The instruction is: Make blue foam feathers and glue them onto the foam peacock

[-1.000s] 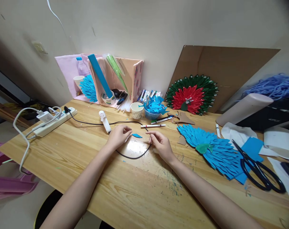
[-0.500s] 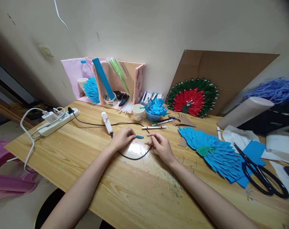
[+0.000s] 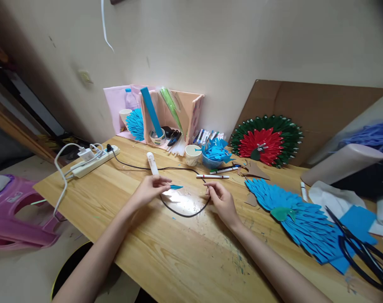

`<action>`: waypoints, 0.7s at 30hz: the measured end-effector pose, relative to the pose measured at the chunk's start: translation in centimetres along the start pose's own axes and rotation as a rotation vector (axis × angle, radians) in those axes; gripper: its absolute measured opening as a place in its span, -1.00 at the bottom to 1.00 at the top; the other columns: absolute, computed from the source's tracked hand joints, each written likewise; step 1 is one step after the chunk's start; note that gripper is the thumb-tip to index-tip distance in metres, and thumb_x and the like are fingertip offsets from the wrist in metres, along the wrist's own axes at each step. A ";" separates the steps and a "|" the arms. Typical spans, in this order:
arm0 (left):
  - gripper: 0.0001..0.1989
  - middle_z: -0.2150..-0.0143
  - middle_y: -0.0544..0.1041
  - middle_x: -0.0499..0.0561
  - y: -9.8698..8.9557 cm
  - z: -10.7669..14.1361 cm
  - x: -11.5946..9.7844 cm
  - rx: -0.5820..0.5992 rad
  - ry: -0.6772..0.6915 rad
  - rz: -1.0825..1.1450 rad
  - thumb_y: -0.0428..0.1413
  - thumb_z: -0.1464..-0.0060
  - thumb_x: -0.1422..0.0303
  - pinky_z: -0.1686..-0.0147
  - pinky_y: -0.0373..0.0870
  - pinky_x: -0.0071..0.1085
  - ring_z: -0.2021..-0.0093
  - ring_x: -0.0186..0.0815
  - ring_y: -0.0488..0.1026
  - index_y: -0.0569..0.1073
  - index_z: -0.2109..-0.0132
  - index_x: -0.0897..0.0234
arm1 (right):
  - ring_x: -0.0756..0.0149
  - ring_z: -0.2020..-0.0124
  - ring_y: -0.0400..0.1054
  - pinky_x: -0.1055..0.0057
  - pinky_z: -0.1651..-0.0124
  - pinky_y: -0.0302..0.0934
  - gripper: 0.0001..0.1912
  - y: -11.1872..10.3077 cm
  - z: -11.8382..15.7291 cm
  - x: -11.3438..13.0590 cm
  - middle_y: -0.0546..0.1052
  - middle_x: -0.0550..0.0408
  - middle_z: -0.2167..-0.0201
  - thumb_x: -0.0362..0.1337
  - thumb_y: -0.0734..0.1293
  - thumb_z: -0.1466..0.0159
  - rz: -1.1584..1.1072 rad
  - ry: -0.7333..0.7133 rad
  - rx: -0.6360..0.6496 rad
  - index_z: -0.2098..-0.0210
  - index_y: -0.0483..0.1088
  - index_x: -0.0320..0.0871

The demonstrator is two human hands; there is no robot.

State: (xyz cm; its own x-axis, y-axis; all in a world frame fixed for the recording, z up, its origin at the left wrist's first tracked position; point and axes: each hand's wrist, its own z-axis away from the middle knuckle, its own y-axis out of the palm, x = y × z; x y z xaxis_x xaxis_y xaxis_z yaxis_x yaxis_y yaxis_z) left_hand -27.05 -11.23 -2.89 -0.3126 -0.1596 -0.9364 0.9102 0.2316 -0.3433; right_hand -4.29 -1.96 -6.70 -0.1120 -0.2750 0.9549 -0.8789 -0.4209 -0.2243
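Observation:
My left hand pinches a small pointed blue foam strip just above the table. Beyond that hand lies a white glue gun, partly hidden by my fingers, with its black cord looping between the hands. My right hand is at the loop's right side, thumb and fingers drawn together; anything between them is too small to make out. To its right lies a blue feathered foam fan with a green piece on top. A blue bowl of cut blue pieces stands behind the hands.
A paper cup and markers are behind the hands. Black scissors lie on blue sheets at right. A power strip sits at the left edge. A red and green fan leans on cardboard.
The view has swung, shifting the scene right and down. My left hand has moved left with the blue strip, away from my right hand, and now covers the glue gun's lower part.

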 end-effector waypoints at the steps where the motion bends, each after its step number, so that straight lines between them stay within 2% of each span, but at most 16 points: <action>1: -0.66 0.21 0.55 0.11 -1.2 1.0 0.4 0.010 -0.008 0.008 0.19 0.17 0.26 0.23 0.39 -0.38 0.25 -0.23 0.48 0.50 0.21 0.35 | 0.36 0.45 0.31 0.45 0.39 0.21 -0.77 0.8 -0.2 0.2 0.36 0.13 0.48 -0.19 0.13 -0.23 0.014 -0.010 0.009 0.22 0.31 -0.16; 3: -0.68 0.25 0.56 0.09 -3.7 2.3 1.6 -0.017 -0.054 -0.001 0.19 0.19 0.24 0.23 0.39 -0.36 0.27 -0.22 0.48 0.52 0.24 0.32 | 0.34 0.41 0.33 0.41 0.35 0.24 -0.77 3.2 -1.2 0.8 0.39 0.09 0.41 -0.19 0.15 -0.21 0.066 -0.037 0.066 0.20 0.28 -0.16; 4: -0.69 0.29 0.57 0.08 -5.0 2.6 2.2 -0.074 -0.077 -0.002 0.20 0.20 0.24 0.26 0.39 -0.36 0.30 -0.21 0.48 0.53 0.27 0.31 | 0.31 0.37 0.33 0.39 0.31 0.24 -0.76 4.8 -1.8 1.1 0.40 0.05 0.36 -0.19 0.17 -0.19 0.116 -0.064 0.100 0.19 0.27 -0.17; 5: -0.70 0.34 0.58 0.08 -6.2 2.6 2.8 -0.169 -0.101 0.006 0.21 0.23 0.23 0.28 0.39 -0.35 0.33 -0.21 0.48 0.54 0.32 0.32 | 0.28 0.32 0.33 0.36 0.26 0.23 -0.72 6.5 -2.6 1.4 0.41 0.00 0.30 -0.19 0.21 -0.16 0.171 -0.084 0.121 0.17 0.27 -0.18; 7: -0.71 0.39 0.57 0.07 -8.0 1.9 3.7 -0.434 -0.084 0.029 0.22 0.27 0.24 0.30 0.39 -0.35 0.36 -0.22 0.48 0.53 0.35 0.34 | 0.19 0.20 0.31 0.30 0.17 0.20 -0.64 10.2 -4.5 2.1 0.40 -0.11 0.20 -0.15 0.24 -0.12 0.279 -0.099 0.131 0.15 0.27 -0.22; 9: -0.72 0.42 0.56 0.09 -9.1 0.6 4.5 -0.611 -0.019 0.041 0.22 0.30 0.27 0.28 0.38 -0.33 0.37 -0.21 0.47 0.53 0.39 0.37 | 0.11 0.15 0.29 0.26 0.12 0.15 -0.61 13.6 -6.4 2.7 0.41 -0.17 0.20 -0.13 0.26 -0.10 0.367 -0.088 0.130 0.16 0.30 -0.26; 12: -0.74 0.37 0.56 0.11 -9.3 -1.1 5.5 -0.689 0.016 0.043 0.20 0.27 0.28 0.23 0.37 -0.31 0.32 -0.21 0.47 0.52 0.38 0.38 | 0.11 0.21 0.31 0.31 0.20 0.14 -0.70 17.1 -8.7 3.2 0.46 -0.13 0.30 -0.14 0.27 -0.08 0.382 -0.107 0.174 0.27 0.34 -0.23; 14: -0.75 0.36 0.56 0.12 -9.0 -1.7 6.2 -0.719 0.021 0.051 0.17 0.22 0.29 0.23 0.37 -0.31 0.32 -0.22 0.48 0.51 0.36 0.38 | 0.17 0.34 0.34 0.37 0.31 0.13 -0.78 17.9 -9.4 3.1 0.48 -0.05 0.41 -0.16 0.23 -0.12 0.364 -0.114 0.206 0.37 0.35 -0.20; 16: -0.77 0.34 0.56 0.12 -8.7 -1.6 7.0 -0.733 0.019 0.051 0.14 0.19 0.31 0.23 0.37 -0.32 0.32 -0.22 0.48 0.51 0.35 0.38 | 0.23 0.43 0.33 0.41 0.39 0.11 -0.78 17.6 -9.2 2.9 0.47 0.02 0.49 -0.16 0.17 -0.17 0.346 -0.115 0.220 0.43 0.34 -0.17; 19: -0.81 0.34 0.56 0.11 -8.5 -1.2 7.7 -0.731 0.011 0.043 0.12 0.16 0.34 0.22 0.36 -0.33 0.31 -0.23 0.47 0.50 0.36 0.37 | 0.29 0.50 0.30 0.45 0.43 0.09 -0.66 15.7 -7.5 2.7 0.44 0.09 0.55 -0.08 0.08 -0.23 0.297 -0.114 0.213 0.47 0.31 -0.17; 21: -0.81 0.34 0.56 0.09 -8.5 -0.9 7.9 -0.717 0.005 0.033 0.11 0.14 0.33 0.22 0.35 -0.35 0.31 -0.25 0.47 0.50 0.36 0.36 | 0.33 0.51 0.30 0.47 0.40 0.11 -0.63 14.4 -5.9 2.7 0.43 0.11 0.57 -0.06 0.09 -0.23 0.144 -0.145 0.295 0.48 0.32 -0.18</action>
State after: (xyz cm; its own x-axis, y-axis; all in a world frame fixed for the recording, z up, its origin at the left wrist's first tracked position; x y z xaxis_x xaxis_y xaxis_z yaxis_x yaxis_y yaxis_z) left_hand -37.50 -13.62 -7.45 -0.2905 -0.1376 -0.9469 0.5172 0.8101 -0.2763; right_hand -19.96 -3.63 -6.17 -0.1390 -0.4607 0.8766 -0.6846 -0.5949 -0.4212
